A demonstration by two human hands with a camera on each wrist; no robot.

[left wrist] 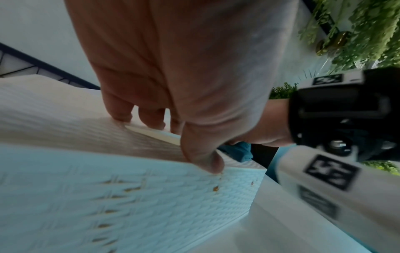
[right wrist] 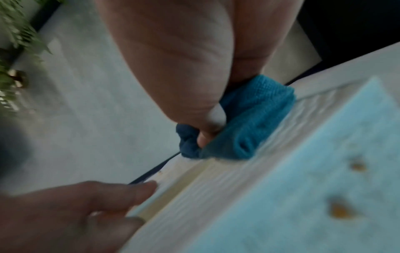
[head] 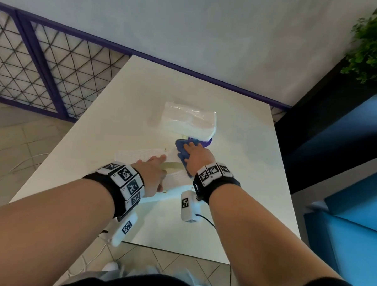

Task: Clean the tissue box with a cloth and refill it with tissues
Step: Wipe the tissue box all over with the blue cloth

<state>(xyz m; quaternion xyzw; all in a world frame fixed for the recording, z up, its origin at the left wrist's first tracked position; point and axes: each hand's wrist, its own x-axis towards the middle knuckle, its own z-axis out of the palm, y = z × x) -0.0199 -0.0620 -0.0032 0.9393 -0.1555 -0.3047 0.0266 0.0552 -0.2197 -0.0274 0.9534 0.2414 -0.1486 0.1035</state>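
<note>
Left hand (head: pixel 152 173) braces the white woven tissue box (head: pixel 139 157) at table (head: pixel 238 127) centre, thumb and fingers spread, while the right hand (head: pixel 198 159), fingers bunching the blue cloth (head: pixel 183 152), should press evenly toward those brown specks.
</note>
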